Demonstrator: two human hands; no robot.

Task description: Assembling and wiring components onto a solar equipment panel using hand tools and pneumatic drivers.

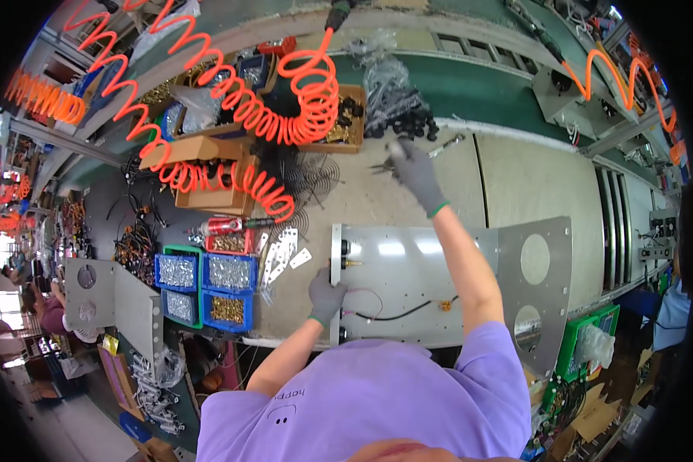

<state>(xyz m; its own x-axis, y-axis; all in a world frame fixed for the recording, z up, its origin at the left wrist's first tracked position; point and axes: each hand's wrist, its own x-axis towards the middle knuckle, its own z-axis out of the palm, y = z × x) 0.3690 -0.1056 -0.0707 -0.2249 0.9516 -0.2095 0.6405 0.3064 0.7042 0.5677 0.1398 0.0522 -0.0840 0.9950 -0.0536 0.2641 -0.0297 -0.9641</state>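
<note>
A grey sheet-metal chassis (408, 289) lies in front of me, with upright end panels. My left hand (327, 298), in a grey glove, is closed at the chassis's left end panel (336, 262), its fingers partly hidden at the edge. A brass fitting (353, 263) sticks inward from that panel. Inside the chassis runs a black cable (404, 312) with a small orange-brown part (445, 306). Beyond the chassis, my gloved right hand (416, 175) reaches over the bench, its fingers curled beside a dark pronged tool (381, 168). Its fingertips are blurred.
Blue bins (230, 272) of small metal parts and white plates (281, 256) stand at the left. Orange coiled hoses (308, 92) hang overhead. Black fan guards (312, 181), a cardboard box (208, 173) and black parts (412, 123) lie further back. Another person (50, 304) is far left.
</note>
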